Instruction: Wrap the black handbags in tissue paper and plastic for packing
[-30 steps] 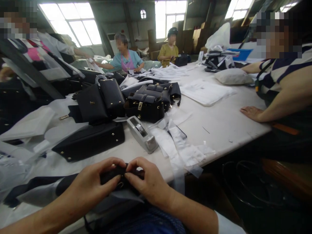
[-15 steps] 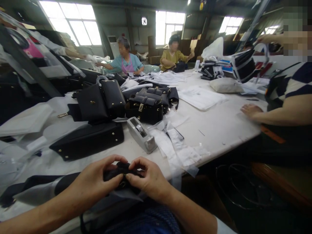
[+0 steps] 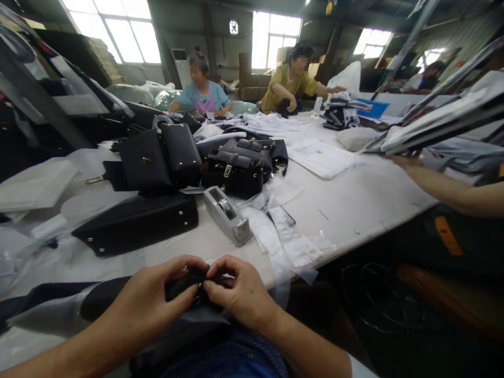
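Note:
At the table's near edge, my left hand point(image 3: 169, 289) pinches a dark handbag point(image 3: 181, 287) with small gold-coloured metal fittings. My right hand point(image 3: 238, 289) pinches the same bag just beside it, thumb and forefinger meeting those of the left. Fingers cover most of the worked spot, so its detail is hidden. Beyond my hands lies a black handbag on its side point(image 3: 137, 223), gold studs on its base. A grey tape dispenser point(image 3: 228, 218) stands right of it. Further back sit several black bags with gold clasps point(image 3: 236, 168).
Clear plastic strips point(image 3: 279, 236) hang over the table's edge. White sheets point(image 3: 323, 157) and a grey-white pouch point(image 3: 356, 137) lie further back. Two people sit across the table; at right a co-worker's arm point(image 3: 444, 184) reaches over it beside a wrapped dark bundle point(image 3: 441, 118).
My hands stay nearly in place on the handbag. At right, the co-worker's arm and a wrapped bundle have swung in over the table. The person in yellow now reaches toward the stack.

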`<control>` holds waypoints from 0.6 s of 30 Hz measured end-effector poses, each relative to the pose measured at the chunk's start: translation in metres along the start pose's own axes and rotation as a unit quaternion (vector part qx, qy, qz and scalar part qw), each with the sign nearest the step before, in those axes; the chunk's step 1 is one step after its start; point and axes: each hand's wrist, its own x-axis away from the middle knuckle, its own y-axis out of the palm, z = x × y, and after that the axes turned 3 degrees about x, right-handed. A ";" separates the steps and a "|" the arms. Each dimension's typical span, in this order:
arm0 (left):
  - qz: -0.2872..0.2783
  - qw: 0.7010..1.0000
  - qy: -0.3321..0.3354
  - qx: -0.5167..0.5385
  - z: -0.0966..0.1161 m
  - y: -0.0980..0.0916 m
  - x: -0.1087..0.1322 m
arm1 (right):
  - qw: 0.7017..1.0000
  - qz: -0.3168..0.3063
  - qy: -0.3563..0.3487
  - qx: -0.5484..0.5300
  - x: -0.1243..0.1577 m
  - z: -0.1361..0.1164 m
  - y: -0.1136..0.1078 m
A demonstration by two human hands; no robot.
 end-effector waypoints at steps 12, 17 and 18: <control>-0.030 0.995 -0.089 0.041 0.007 -0.005 -0.012 | 0.995 -0.010 -0.049 0.086 -0.008 -0.006 -0.010; -0.062 0.995 -0.050 0.064 0.017 -0.015 -0.014 | 0.954 0.000 -0.209 0.214 -0.002 -0.010 -0.008; -0.078 0.994 -0.038 0.069 0.019 -0.020 -0.013 | 0.944 -0.004 -0.236 0.231 -0.001 -0.011 -0.006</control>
